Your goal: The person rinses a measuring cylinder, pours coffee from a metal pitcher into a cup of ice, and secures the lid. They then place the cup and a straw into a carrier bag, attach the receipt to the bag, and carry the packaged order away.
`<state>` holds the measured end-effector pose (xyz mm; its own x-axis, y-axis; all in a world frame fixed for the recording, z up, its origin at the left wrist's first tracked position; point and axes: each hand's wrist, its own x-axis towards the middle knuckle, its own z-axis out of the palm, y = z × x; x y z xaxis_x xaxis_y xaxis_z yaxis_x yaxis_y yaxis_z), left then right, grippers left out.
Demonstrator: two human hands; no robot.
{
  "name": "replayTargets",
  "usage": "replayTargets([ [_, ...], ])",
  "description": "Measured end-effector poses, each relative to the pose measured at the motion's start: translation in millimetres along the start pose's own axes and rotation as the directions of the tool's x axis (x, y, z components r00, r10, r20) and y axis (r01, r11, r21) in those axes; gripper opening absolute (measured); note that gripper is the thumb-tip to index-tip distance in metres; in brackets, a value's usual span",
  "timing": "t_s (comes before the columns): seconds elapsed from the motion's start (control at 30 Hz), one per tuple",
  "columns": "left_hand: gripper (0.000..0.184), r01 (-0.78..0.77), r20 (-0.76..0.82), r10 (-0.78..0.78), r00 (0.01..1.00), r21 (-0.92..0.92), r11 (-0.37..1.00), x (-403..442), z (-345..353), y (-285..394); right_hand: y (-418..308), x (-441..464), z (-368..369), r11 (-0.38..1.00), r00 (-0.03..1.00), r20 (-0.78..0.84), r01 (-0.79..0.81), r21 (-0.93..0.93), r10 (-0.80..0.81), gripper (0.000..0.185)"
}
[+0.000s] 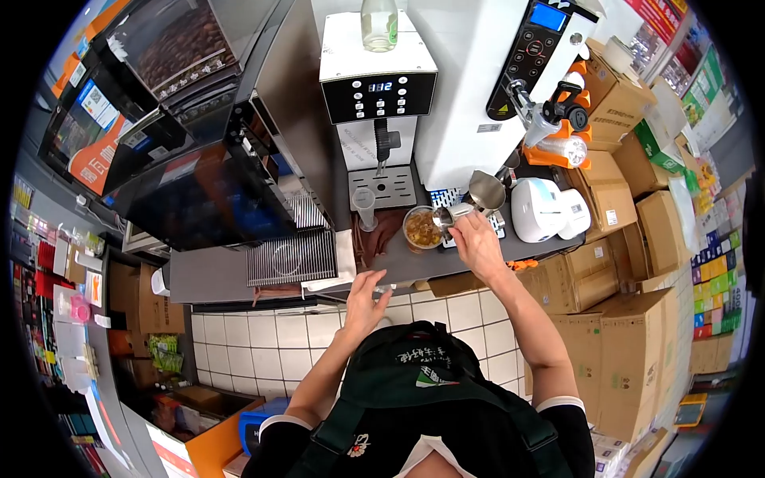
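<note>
My right hand (478, 247) grips a small metal jigger (451, 213) and tips it at the rim of a clear plastic cup (421, 229). Brownish, lumpy contents fill the cup; whether liquid is flowing I cannot tell. My left hand (365, 304) hovers by the counter's front edge with fingers apart and nothing in it. Just behind the jigger stands a steel pitcher (486, 191). A tall clear measuring cup (365, 209) is to the left of the plastic cup, near a crumpled brown cloth (379, 236).
A white dispenser (379, 88) with a lit display and a drip tray (382, 188) stands behind the cups. On its top is a glass bottle (379, 25). A white device (539, 210) sits to the right, cardboard boxes (606, 342) beyond. A ribbed metal tray (292, 258) lies left.
</note>
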<state>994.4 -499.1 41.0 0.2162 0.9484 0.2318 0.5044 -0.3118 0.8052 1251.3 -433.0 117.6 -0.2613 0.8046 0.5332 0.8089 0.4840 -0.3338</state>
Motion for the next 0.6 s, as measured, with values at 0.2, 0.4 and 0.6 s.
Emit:
replayTargets([
  [0.2,0.043,0.035,-0.044,-0.034,0.998,0.033,0.999,-11,6,2,3,6,-2,0.997,0.997,-0.015,0.071,-0.026,-0.072,0.011],
  [0.4,0.043,0.039,-0.060,-0.037,0.998,0.038,0.998,-16,12,7,1,10,-7,0.990,0.991,0.018,0.131,-0.060,-0.131,0.011],
  [0.6,0.044,0.059,-0.074,-0.056,0.996,0.039,0.997,-19,14,7,-2,20,-15,0.977,0.983,0.021,0.184,-0.105,-0.183,0.011],
])
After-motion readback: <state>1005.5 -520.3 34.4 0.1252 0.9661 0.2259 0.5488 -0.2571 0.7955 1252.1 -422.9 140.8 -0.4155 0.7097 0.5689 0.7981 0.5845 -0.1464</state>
